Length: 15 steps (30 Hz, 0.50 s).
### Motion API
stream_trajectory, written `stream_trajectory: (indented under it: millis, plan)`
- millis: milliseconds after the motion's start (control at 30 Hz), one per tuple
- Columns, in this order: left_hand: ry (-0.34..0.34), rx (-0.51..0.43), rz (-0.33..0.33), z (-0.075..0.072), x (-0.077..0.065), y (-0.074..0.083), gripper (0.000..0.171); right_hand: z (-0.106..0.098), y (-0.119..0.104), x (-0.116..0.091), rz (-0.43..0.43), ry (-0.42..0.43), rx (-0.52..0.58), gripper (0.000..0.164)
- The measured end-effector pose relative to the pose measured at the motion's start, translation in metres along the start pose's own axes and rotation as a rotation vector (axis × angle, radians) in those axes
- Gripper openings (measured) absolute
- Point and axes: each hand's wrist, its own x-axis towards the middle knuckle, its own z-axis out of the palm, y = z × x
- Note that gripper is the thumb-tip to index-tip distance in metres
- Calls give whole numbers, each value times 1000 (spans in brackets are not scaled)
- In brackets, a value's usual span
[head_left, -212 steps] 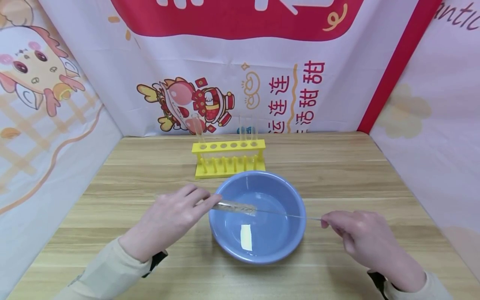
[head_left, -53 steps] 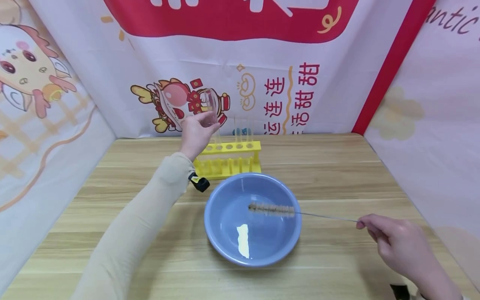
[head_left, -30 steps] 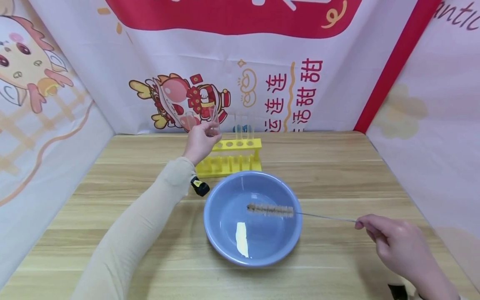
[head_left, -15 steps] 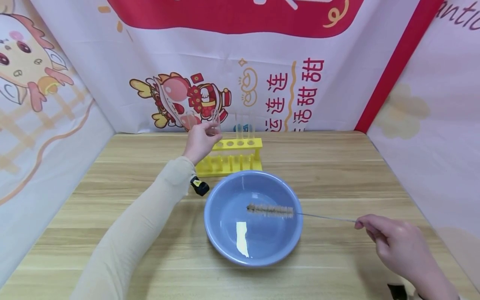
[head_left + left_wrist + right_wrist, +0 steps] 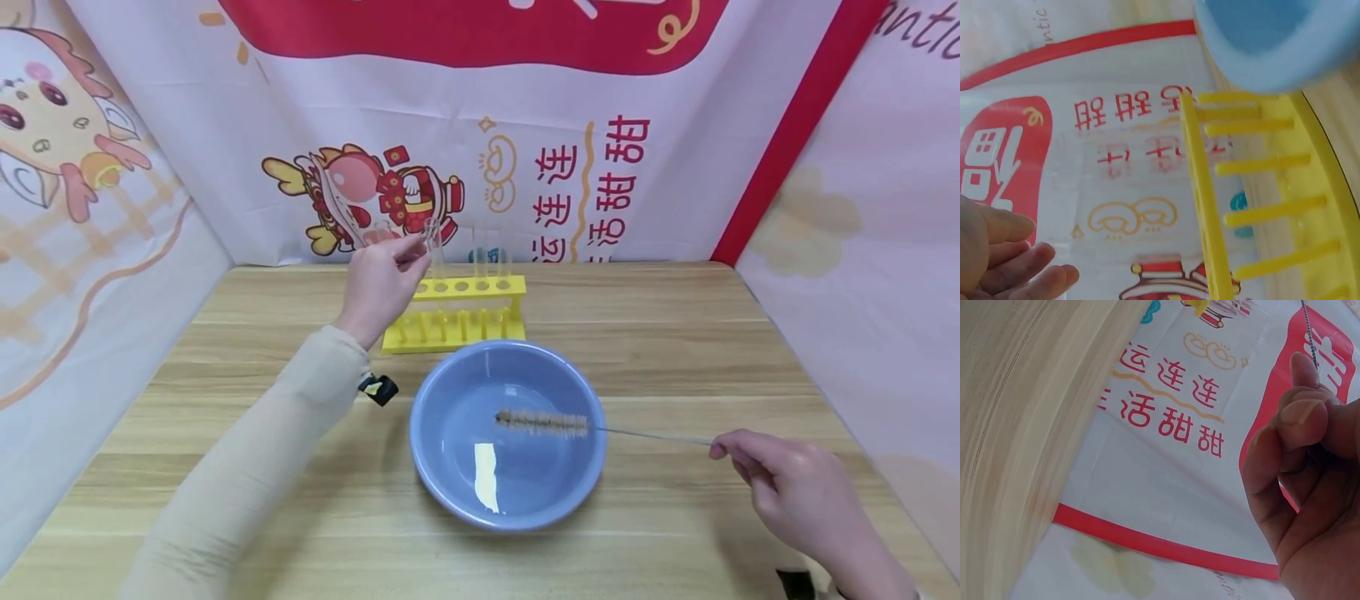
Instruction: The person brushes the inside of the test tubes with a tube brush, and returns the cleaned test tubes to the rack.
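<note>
My left hand (image 5: 381,283) is beside a clear test tube (image 5: 438,262) standing upright in the yellow test tube rack (image 5: 453,343). The left wrist view shows its fingers (image 5: 1054,281) extended and apart, with nothing between them. Two more tubes (image 5: 482,257) stand at the rack's right end, and another's top (image 5: 381,229) rises behind the hand. My right hand (image 5: 795,487) pinches the thin wire handle of a test tube brush (image 5: 542,422), its bristles over the blue basin (image 5: 442,454). In the right wrist view the finger and thumb tips meet at the twisted wire (image 5: 1310,337).
The basin sits on the wooden table (image 5: 675,350) just in front of the rack, with a bright reflection inside. A printed cloth (image 5: 315,100) with red lettering hangs behind the table, and more cloth lines both sides.
Earlier my left hand held a tube with the brush in it. It then lowered a tube into the rack, let go and drew back left. The right hand has kept the brush over the basin.
</note>
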Motion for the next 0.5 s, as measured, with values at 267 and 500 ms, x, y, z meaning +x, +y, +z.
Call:
stream_trajectory:
  millis: [267, 500]
  plan:
    - [-231, -198, -65, 21, 7, 8, 45, -2, -2, -1, 24, -6, -9, 37]
    - [-318, -284, -204, 47, 20, -2, 57, -4, -2, -2, 18, -3, -23, 37]
